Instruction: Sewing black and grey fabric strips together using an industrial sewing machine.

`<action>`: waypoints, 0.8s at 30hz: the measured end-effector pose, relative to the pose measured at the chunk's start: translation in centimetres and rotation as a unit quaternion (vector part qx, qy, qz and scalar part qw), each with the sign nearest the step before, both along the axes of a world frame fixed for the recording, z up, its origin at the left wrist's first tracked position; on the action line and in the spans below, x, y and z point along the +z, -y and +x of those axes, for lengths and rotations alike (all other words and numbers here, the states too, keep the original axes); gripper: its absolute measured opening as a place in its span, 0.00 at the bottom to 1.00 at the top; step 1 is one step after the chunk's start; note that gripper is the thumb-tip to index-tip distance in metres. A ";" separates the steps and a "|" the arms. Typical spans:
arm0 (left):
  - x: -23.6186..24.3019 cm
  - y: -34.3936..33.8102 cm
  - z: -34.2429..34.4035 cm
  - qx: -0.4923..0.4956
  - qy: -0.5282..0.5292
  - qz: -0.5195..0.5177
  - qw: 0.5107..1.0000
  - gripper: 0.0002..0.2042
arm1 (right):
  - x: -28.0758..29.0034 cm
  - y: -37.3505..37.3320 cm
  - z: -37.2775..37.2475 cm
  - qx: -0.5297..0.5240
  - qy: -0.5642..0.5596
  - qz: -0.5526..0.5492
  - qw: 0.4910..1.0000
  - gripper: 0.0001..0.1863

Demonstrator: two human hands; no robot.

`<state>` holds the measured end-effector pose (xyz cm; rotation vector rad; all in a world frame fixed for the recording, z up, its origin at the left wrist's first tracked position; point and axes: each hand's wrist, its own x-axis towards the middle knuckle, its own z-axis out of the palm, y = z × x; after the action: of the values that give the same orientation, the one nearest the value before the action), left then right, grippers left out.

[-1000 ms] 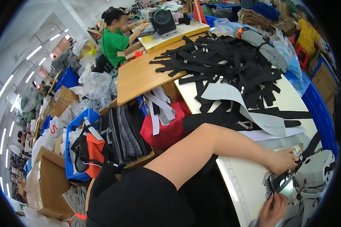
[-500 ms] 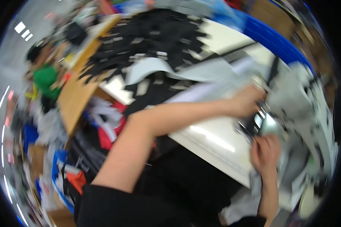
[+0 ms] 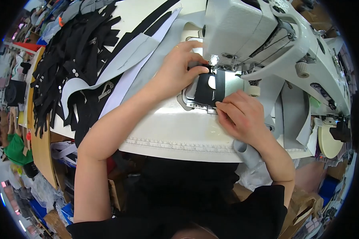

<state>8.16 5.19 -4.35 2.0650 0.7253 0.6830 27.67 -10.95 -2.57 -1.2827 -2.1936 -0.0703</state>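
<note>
A white sewing machine (image 3: 239, 30) stands on the table, with a short black fabric strip (image 3: 204, 91) lying under its needle area. Beside the presser foot, my left hand (image 3: 183, 65) pinches the strip's far end between thumb and fingers. At the near end my right hand (image 3: 242, 116) has its fingertips closed on the strip's right corner; they partly hide it. A metal guide plate (image 3: 197, 105) lies beneath the near edge of the strip. Left of my left forearm, a long grey fabric strip (image 3: 127, 59) rests over a pile of black zippers (image 3: 73, 59).
A printed ruler scale (image 3: 179, 146) runs along the front of the white tabletop (image 3: 159, 129). Grey fabric pieces (image 3: 295, 115) hang at the right of the machine. A wooden board edge (image 3: 42, 131) borders the left side. Beyond it a person in green (image 3: 18, 149) is visible.
The view has swung and steadied, bringing the sewing machine to the upper middle. Both hands remain near the machine's needle area; earlier blur hides finer differences.
</note>
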 end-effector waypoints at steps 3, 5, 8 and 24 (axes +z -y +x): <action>0.1 0.3 0.5 0.024 -0.013 0.088 0.996 0.07 | 0.0 0.0 0.0 0.001 -0.003 -0.011 1.000 0.10; -0.1 0.4 1.1 0.038 -0.035 0.174 0.983 0.05 | 0.0 -0.1 0.0 0.000 -0.006 -0.011 1.000 0.09; -0.8 -0.1 1.7 0.072 -0.031 0.283 0.956 0.04 | 0.1 -0.2 0.1 -0.003 -0.007 -0.007 1.000 0.09; -2.3 -0.4 2.7 0.025 0.106 0.124 0.986 0.10 | -0.2 1.1 1.1 0.021 -0.032 -0.037 0.999 0.10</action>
<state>10.90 5.55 -6.70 2.1587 0.5947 1.0491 28.72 -12.09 -2.79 -1.2609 -2.1845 0.0674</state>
